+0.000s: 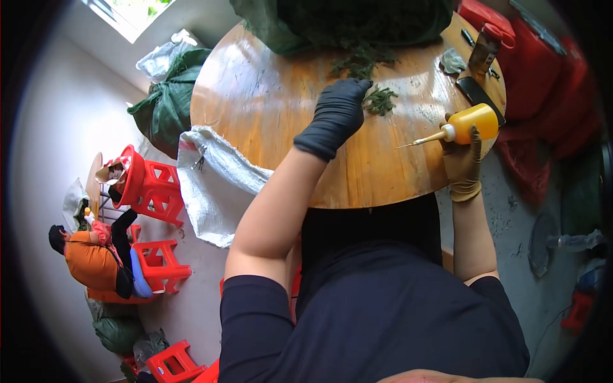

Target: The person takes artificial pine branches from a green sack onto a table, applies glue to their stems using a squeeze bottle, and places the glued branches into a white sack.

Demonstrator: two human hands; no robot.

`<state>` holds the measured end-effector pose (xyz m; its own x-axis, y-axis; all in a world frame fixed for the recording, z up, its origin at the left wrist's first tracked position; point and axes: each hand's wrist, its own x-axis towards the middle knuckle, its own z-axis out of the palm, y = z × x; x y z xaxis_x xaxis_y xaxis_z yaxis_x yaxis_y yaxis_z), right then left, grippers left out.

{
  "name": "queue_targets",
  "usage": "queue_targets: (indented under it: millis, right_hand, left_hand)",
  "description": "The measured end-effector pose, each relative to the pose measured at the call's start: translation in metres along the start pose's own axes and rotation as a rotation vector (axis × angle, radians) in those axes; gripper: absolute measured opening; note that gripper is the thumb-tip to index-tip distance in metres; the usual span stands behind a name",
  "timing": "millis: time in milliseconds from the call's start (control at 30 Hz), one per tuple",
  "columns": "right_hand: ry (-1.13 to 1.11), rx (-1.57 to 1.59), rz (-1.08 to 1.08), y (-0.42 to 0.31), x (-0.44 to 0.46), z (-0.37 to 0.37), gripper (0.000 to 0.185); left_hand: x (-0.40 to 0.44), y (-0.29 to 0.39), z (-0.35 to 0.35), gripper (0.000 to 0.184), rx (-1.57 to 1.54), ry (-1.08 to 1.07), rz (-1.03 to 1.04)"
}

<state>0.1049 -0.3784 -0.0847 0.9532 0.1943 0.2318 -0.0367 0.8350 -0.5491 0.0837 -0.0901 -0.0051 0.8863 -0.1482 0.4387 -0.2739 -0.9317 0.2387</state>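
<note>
My left hand (338,115), in a dark glove, is closed over the wooden table, with a small green sprig (380,101) at its fingertips. More green sprigs (361,60) lie just beyond it, beside a large green sack (351,22). My right hand (463,156), in a brownish glove, grips a yellow squeeze bottle (476,122) near the table's right edge. The bottle lies tilted on its side, its thin nozzle pointing left towards the middle of the round table (255,96).
At the right of the table are a dark phone-like object (479,99), a jar (485,51) and a crumpled bit (453,62). A white sack (214,185) hangs at the left edge. Further left, a person (92,262) sits near red stools (163,265).
</note>
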Motion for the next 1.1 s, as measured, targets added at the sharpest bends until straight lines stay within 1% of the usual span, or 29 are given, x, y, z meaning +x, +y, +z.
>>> queue_targets:
  millis: [67,100,167,200,267,300,367,433,500,567,600,667,700,733,767,833,867,933,967,1100]
  right_hand:
    - [-0.006,0.031,0.013,-0.001,-0.002,0.004,0.055]
    - [-0.009,0.017,0.018,-0.002,-0.003,0.005,0.054]
    - [-0.017,0.019,0.017,-0.005,-0.004,0.002,0.055]
    - [-0.020,0.023,0.033,-0.005,-0.005,0.001,0.055]
    - [-0.009,0.028,0.044,-0.007,-0.007,0.002,0.055]
    - [-0.014,0.026,0.047,-0.007,-0.006,0.002,0.055]
    - [-0.002,0.035,0.058,-0.007,-0.007,0.003,0.055]
    - [-0.002,0.033,0.024,-0.006,-0.008,0.005,0.054]
    - [-0.002,0.033,0.035,-0.007,-0.008,0.003,0.055]
    - [0.004,0.012,0.031,-0.008,-0.009,0.005,0.057]
    - [0.006,0.003,0.041,-0.007,-0.010,0.004,0.057]
    - [0.003,-0.009,0.026,-0.008,-0.009,0.003,0.058]
    - [0.003,-0.019,0.026,-0.008,-0.008,0.003,0.058]
    - [0.023,-0.041,0.011,-0.008,-0.009,0.002,0.061]
    - [0.043,-0.063,-0.005,-0.008,-0.011,0.002,0.064]
    - [0.045,-0.091,-0.010,-0.011,-0.017,0.006,0.062]
    - [0.042,-0.106,-0.008,-0.012,-0.020,0.008,0.060]
    - [0.060,-0.140,-0.006,-0.011,-0.024,0.009,0.061]
    - [0.057,-0.160,-0.018,-0.010,-0.025,0.011,0.061]
    - [0.042,-0.227,-0.005,-0.004,-0.034,0.026,0.063]
  left_hand:
    - [0.017,-0.004,0.020,0.025,0.046,0.014,-0.143]
    - [0.018,-0.010,0.030,0.025,0.047,0.021,-0.131]
    - [0.013,-0.021,0.044,0.020,-0.123,0.068,-0.280]
    - [0.009,-0.017,0.038,0.020,-0.121,0.064,-0.275]
    - [-0.010,-0.003,0.014,0.016,-0.166,0.174,-0.352]
    - [-0.023,0.003,0.001,0.016,-0.159,0.159,-0.355]
    - [-0.052,0.016,-0.021,0.014,-0.351,0.232,-0.484]
    - [-0.082,0.033,-0.033,0.014,-0.383,0.187,-0.513]
    - [-0.102,0.045,-0.036,0.014,-0.427,0.150,-0.548]
    - [-0.113,0.057,-0.029,0.020,-0.429,-0.001,-0.659]
    - [-0.118,0.059,-0.026,0.020,-0.438,-0.002,-0.670]
    - [-0.123,0.061,-0.021,0.030,-0.237,0.082,-0.396]
    - [-0.126,0.061,-0.021,0.035,-0.242,0.078,-0.411]
    - [-0.129,0.060,-0.024,0.035,-0.255,0.077,-0.410]
    - [-0.133,0.061,-0.028,0.035,-0.267,0.158,-0.378]
    - [-0.145,0.059,-0.032,0.034,-0.296,0.286,-0.354]
    - [-0.152,0.057,-0.034,0.034,-0.308,0.286,-0.357]
    - [-0.164,0.055,-0.038,0.033,-0.311,0.315,-0.252]
    - [-0.167,0.056,-0.038,0.031,-0.285,0.284,-0.236]
    - [-0.170,0.055,-0.029,0.030,-0.329,0.230,-0.256]
